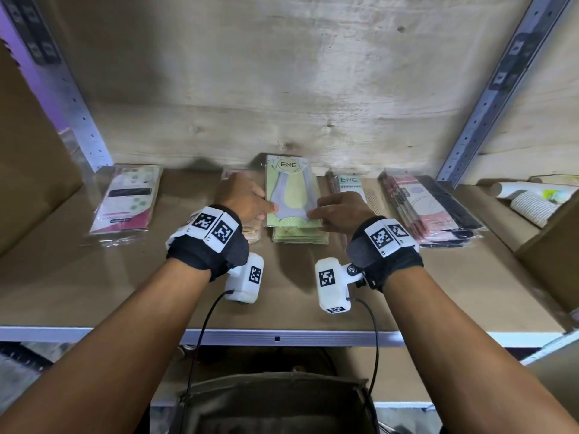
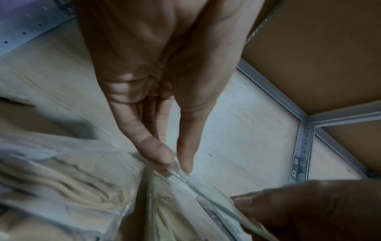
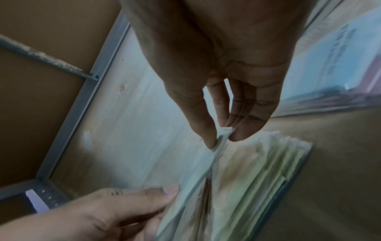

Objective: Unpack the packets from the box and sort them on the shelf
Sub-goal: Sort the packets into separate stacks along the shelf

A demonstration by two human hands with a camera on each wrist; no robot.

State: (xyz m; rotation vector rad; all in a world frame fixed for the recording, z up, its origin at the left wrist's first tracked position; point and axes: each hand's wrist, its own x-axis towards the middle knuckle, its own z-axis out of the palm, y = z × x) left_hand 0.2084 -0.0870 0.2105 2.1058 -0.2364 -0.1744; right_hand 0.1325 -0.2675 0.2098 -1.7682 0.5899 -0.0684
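Packet: green packet (image 1: 291, 192) held just above the green stack (image 1: 299, 234) on the shelf (image 1: 438, 286), mid-row.
Long axis: runs away from the person, toward the back wall.
Left hand (image 1: 242, 198): pinching its left edge.
Right hand (image 1: 341, 211): pinching its right edge.
Nearer hand: neither; 2 hands flank it evenly.
Next, I judge: lower it squarely onto the stack.

Soft, even light is falling on the shelf (image 1: 282, 296) — hands are casting faint shadows; both wrist views are smearing with blur, and edges are bending wide-angle.

Glossy plastic packets (image 1: 293, 195), matt wood shelf (image 1: 125, 277)
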